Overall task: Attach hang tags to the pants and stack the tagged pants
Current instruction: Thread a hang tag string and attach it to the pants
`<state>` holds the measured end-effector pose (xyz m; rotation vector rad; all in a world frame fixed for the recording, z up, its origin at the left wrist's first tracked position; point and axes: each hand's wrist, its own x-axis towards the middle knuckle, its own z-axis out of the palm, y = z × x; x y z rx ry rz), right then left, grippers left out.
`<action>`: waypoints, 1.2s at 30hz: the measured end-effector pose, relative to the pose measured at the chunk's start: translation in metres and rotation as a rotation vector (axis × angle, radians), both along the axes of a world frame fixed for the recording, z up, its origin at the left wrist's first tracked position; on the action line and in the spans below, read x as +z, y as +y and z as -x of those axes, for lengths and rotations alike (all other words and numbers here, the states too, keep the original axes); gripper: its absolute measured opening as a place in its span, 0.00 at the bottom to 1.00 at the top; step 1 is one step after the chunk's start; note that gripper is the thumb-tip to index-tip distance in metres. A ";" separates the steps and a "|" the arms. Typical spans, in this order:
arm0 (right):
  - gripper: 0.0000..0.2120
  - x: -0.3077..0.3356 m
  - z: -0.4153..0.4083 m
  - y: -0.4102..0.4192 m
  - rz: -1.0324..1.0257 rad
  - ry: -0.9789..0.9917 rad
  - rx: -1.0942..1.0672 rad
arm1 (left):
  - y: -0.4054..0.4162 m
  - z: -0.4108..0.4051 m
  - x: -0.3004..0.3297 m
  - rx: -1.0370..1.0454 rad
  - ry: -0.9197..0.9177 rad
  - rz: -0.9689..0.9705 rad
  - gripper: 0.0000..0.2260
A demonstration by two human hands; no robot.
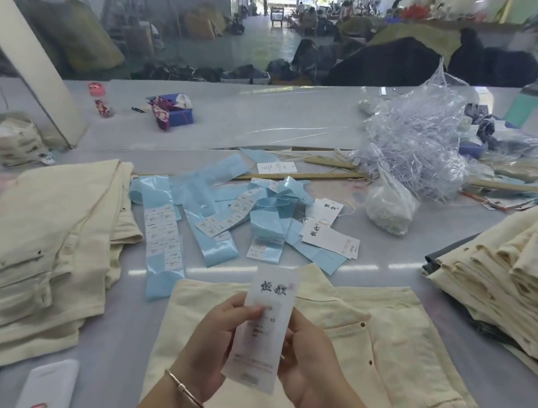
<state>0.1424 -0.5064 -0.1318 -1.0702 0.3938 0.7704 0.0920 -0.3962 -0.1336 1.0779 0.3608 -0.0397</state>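
Item: hang tag [264,325], white, long and narrow, black brush characters near its top, small print lower down too blurred to read. Held upright between both my hands, above the cream pants [388,350] lying flat on the grey table [454,284] in front of me.

Left hand [210,342]: fingers curled, thumb pressed on the tag's left edge about mid-height, pinching it. A thin bracelet [185,390] sits on the wrist.

Right hand [307,361]: fingers curled round the tag's right edge; the fingertips go behind the card and I cannot see them.

Pants under my hands: folded, pocket rivets showing to the right of my right hand; the near edge is hidden by my forearms.

Pile on the left [35,249]: cream pants, folded, well apart from my hands. I cannot make out tags on them.

Stack on the right [516,278]: many folded cream pants, cut off by the frame edge.

Beyond the tag: blue sticker strips [169,235] scattered on the table, some carrying small white labels; more white hang tags [331,238] lie just beside them to the right.

Further back: a tangle of clear plastic fasteners [414,143] and a small bag of white material [389,208], contents unclear.

Near left corner: a phone [48,387], partly cut off.
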 end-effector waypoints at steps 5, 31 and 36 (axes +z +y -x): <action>0.10 0.007 -0.002 0.006 -0.052 0.070 0.058 | 0.003 0.017 -0.008 -0.031 0.008 -0.075 0.16; 0.09 0.031 -0.010 -0.025 0.253 -0.936 -0.114 | 0.024 0.031 -0.003 0.117 -0.148 -0.456 0.13; 0.07 0.048 0.002 -0.023 0.646 -1.487 0.180 | 0.023 0.031 0.006 0.189 -0.269 -0.608 0.15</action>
